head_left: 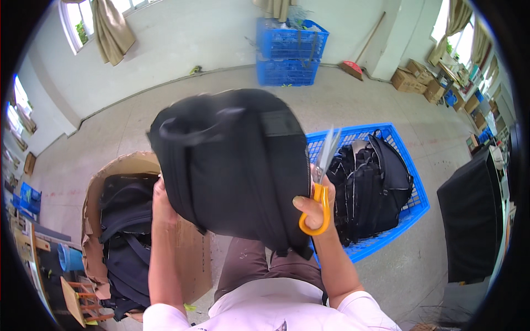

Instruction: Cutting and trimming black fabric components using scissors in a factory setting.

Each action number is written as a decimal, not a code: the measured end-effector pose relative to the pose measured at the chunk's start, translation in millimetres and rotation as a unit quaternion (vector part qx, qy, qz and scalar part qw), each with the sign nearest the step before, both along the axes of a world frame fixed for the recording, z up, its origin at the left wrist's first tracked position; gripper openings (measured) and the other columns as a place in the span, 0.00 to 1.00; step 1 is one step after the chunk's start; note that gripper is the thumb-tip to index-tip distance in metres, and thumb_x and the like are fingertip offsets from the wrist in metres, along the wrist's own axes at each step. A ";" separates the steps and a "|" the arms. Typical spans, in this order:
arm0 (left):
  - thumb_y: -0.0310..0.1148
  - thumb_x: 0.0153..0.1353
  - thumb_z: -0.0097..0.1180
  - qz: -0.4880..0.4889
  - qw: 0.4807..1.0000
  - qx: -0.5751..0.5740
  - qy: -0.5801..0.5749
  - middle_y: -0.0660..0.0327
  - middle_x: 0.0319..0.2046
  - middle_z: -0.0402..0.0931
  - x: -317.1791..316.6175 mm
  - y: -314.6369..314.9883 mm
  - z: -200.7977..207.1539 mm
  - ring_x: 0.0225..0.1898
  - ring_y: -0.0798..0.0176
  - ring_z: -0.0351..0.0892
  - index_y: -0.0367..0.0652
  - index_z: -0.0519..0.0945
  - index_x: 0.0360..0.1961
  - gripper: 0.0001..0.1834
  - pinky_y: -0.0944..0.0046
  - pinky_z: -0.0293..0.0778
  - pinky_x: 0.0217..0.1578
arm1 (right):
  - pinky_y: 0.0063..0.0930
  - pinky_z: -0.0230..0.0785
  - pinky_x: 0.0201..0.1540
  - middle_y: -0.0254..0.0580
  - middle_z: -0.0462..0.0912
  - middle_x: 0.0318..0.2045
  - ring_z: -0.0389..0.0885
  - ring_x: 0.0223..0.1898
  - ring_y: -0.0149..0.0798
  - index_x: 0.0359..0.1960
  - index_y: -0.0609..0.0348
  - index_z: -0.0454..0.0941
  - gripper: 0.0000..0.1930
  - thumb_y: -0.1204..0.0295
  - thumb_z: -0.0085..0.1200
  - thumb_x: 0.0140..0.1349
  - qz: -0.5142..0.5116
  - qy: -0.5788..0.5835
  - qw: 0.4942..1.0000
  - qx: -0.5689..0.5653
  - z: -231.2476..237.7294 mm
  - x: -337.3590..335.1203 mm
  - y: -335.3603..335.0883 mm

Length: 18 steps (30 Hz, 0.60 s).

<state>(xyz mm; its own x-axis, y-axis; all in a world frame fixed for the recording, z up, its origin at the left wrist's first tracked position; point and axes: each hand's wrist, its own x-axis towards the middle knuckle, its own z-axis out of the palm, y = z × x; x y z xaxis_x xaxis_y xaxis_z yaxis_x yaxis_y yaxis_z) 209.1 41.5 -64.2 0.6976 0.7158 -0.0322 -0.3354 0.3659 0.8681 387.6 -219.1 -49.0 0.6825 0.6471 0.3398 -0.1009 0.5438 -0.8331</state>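
Both my hands hold up a black backpack (237,165) in front of me, its top handle and straps facing upward. My left hand (163,204) grips its left edge, the fingers mostly hidden behind it. My right hand (320,201) grasps the right edge with the thumb on the fabric. Orange-handled scissors (320,190) hang on that same hand, a handle loop around the thumb and the blades pointing up and away. On the left, a cardboard box (190,259) holds black backpacks (124,215). On the right, a blue plastic basket (417,187) holds more black backpacks (367,185).
Stacked blue crates (290,55) stand against the far wall, with a broom and a red dustpan (351,69) beside them. Cardboard boxes (408,80) sit at the far right. A black-covered block (469,215) stands near right; a wooden stool (83,300) and blue bucket (70,256) are at left.
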 end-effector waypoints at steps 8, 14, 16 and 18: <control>0.20 0.46 0.61 -0.203 0.881 0.396 0.162 0.70 0.25 0.76 1.3 36.5 101.2 0.29 0.77 0.71 0.31 0.79 0.33 0.10 0.74 0.70 0.31 | 0.16 0.66 0.36 0.29 0.74 0.33 0.72 0.33 0.21 0.50 0.60 0.68 0.25 0.75 0.64 0.50 0.080 0.031 0.982 -0.168 -52.7 -48.9 -55.8; 0.25 0.47 0.62 -0.416 0.775 0.409 0.243 0.59 0.19 0.73 34.8 -12.9 60.2 0.25 0.76 0.67 0.34 0.79 0.34 0.12 0.69 0.68 0.27 | 0.20 0.65 0.32 0.34 0.68 0.28 0.68 0.29 0.27 0.51 0.60 0.66 0.34 0.58 0.68 0.45 -0.015 -0.249 0.900 -0.357 12.4 -9.5 -104.5; 0.27 0.48 0.64 -0.439 0.770 0.399 0.236 0.61 0.20 0.74 33.7 -21.6 41.0 0.26 0.77 0.66 0.32 0.79 0.34 0.12 0.70 0.68 0.27 | 0.22 0.66 0.31 0.37 0.69 0.27 0.69 0.28 0.31 0.50 0.60 0.66 0.35 0.54 0.67 0.44 -0.003 -0.336 0.851 -0.403 32.7 0.4 -97.2; 0.28 0.49 0.65 -0.461 0.770 0.388 0.209 0.65 0.20 0.73 41.2 -30.8 33.1 0.27 0.79 0.65 0.31 0.78 0.32 0.12 0.71 0.67 0.27 | 0.29 0.68 0.30 0.43 0.70 0.27 0.72 0.28 0.41 0.47 0.59 0.68 0.37 0.46 0.65 0.42 -0.011 -0.472 0.758 -0.450 41.0 1.0 -95.1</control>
